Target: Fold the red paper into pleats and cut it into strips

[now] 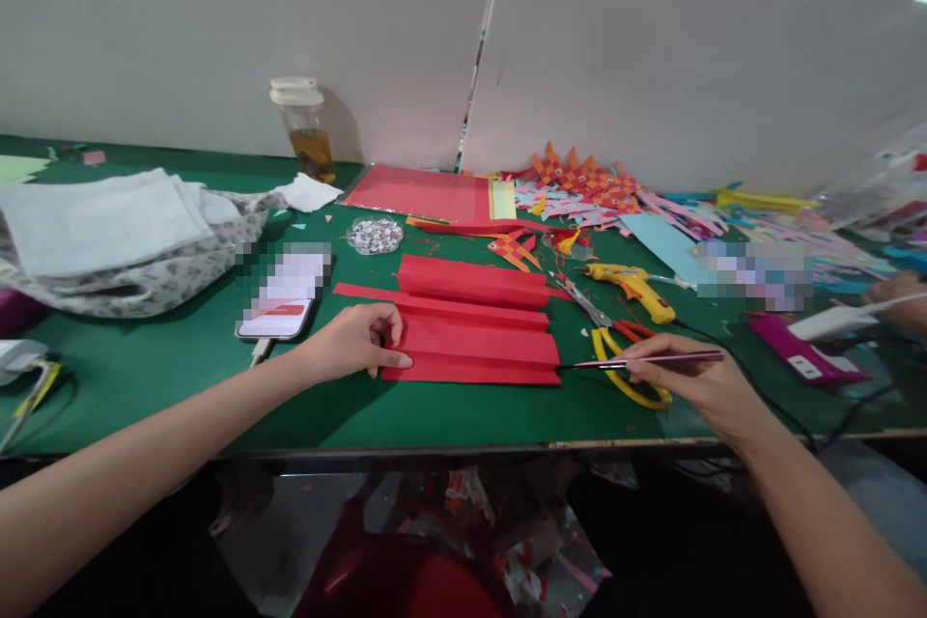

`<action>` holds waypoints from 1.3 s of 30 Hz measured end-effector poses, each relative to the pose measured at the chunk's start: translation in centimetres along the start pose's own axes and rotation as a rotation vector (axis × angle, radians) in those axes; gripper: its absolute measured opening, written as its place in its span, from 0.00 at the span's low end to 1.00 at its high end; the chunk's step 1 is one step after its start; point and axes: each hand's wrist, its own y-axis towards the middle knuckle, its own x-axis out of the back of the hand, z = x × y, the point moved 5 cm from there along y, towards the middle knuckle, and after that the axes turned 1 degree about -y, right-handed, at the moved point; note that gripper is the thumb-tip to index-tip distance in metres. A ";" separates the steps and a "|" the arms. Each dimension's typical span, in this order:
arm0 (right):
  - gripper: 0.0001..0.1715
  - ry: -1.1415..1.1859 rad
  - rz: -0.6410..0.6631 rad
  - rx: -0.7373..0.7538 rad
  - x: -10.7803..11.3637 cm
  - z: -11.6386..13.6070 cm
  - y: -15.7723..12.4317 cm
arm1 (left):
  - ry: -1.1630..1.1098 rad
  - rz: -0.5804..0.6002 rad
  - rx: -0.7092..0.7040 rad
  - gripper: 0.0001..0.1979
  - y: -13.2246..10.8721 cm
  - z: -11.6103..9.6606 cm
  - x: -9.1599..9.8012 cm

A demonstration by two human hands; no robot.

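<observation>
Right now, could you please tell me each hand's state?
Left hand: curled, thumb on the creased red paper; grip cannot be told.
Right hand: closed, holding a slim pink stick.

The left forearm (181, 410), a slim, smooth bare limb, is wider near the elbow and tapers evenly to a narrow, uncovered wrist. The left hand (356, 340) is ungloved, with slender fingers and a rounded thumb tip. The right forearm (818, 483) matches it: bare, smooth and slim, thickening towards the picture's edge. The right hand (695, 381) is likewise ungloved, with a slender build and long fingers. Both legs wear plain black cloth, seen over the left thigh (163, 550) and the right thigh (695, 546); shadow and blur hide its cut, seams and weave.
</observation>
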 end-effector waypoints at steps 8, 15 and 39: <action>0.12 0.324 -0.204 0.041 0.5 1.1 0.1 | 0.020 -0.014 0.007 0.17 -0.1 0.3 0.0; 0.11 0.272 0.041 0.082 -6.4 5.3 1.1 | 0.034 -0.024 0.010 0.16 -0.2 -0.3 0.0; 0.12 0.175 0.275 0.154 -12.9 9.4 2.5 | 0.006 -0.011 -0.003 0.18 0.0 0.1 0.1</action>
